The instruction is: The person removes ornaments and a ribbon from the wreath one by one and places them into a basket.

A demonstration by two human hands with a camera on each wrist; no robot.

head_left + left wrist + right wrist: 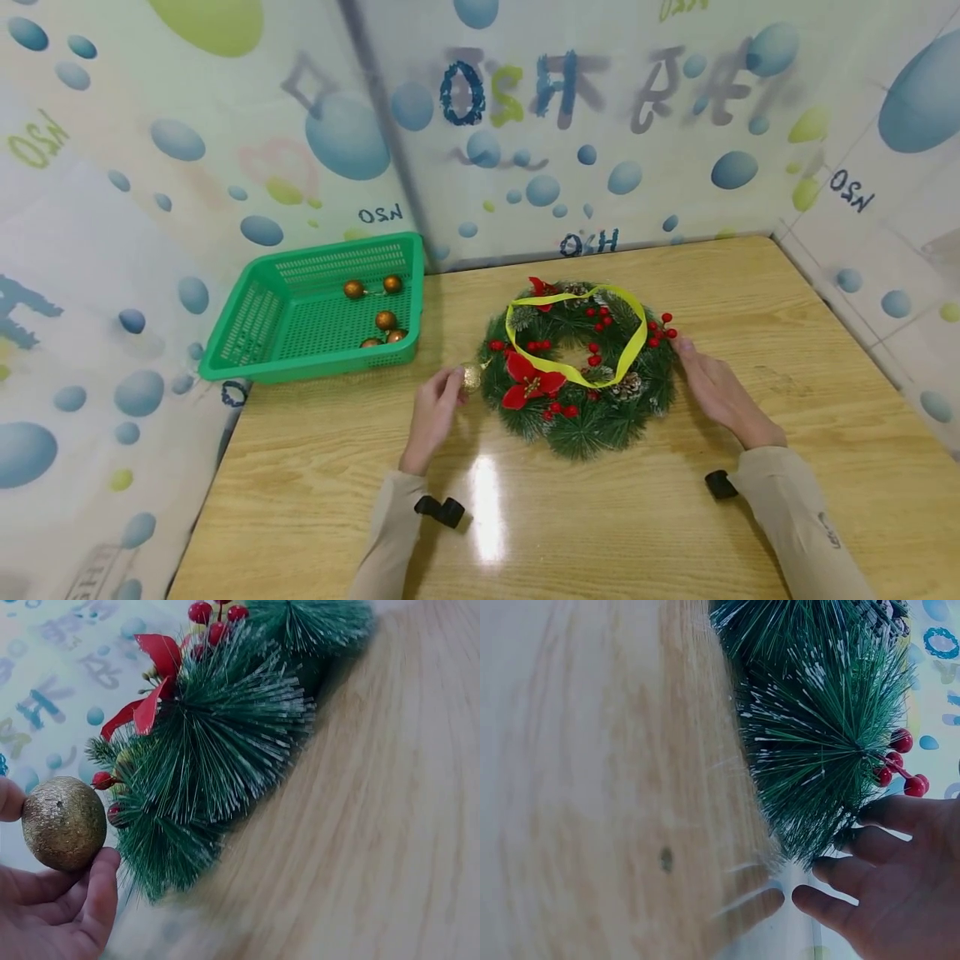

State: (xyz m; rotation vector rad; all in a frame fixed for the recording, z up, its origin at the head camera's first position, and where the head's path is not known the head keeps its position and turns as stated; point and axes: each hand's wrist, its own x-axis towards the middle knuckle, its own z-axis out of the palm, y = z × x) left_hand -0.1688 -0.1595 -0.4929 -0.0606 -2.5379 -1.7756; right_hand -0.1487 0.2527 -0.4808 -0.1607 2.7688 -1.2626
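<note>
A green pine wreath [581, 429] lies on the table, dressed with red berries, pinecones and a red poinsettia flower [531, 382]. Across its top runs a loop of yellow ribbon [637, 342]. My left hand [437, 412] pinches a glittery gold ball ornament [64, 823] between thumb and fingers, beside the wreath's left edge. On the opposite side, my right hand [723, 396] has its fingers extended at the wreath's right edge, near a cluster of red berries [909, 761]. Its fingertips reach the pine needles in the right wrist view.
A green plastic basket [315, 367] stands at the back left of the table, with several orange-gold ball ornaments [386, 320] inside. The wooden table [585, 533] meets a patterned wall covering [525, 167] at the back and sides.
</note>
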